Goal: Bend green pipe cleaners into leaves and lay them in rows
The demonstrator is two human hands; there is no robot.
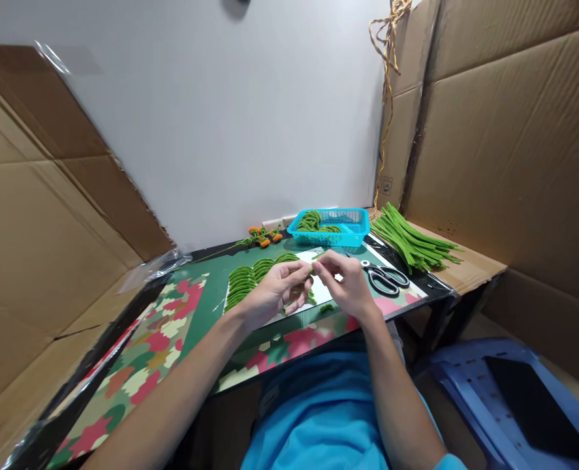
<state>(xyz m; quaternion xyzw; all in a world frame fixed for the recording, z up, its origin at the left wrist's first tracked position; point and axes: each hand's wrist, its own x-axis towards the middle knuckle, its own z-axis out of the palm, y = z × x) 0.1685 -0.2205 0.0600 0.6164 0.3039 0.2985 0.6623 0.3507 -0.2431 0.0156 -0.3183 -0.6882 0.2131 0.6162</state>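
My left hand [275, 292] and my right hand [346, 282] meet over a white sheet [324, 295] on the table, fingers curled and pinched together on a small green fuzzy pipe-cleaner piece [311, 273]. Rows of bent green pieces [250, 277] lie on the sheet just left of my left hand. A few loose green bits [326, 307] lie under my hands.
Black scissors [387, 277] lie right of my right hand. A blue plastic basket [332, 227] holds more green pieces at the back. Straight green stems [412, 243] are piled at the right. Orange-flowered stems [262, 236] lie at the rear. Cardboard walls stand on both sides; a blue stool [509, 398] sits lower right.
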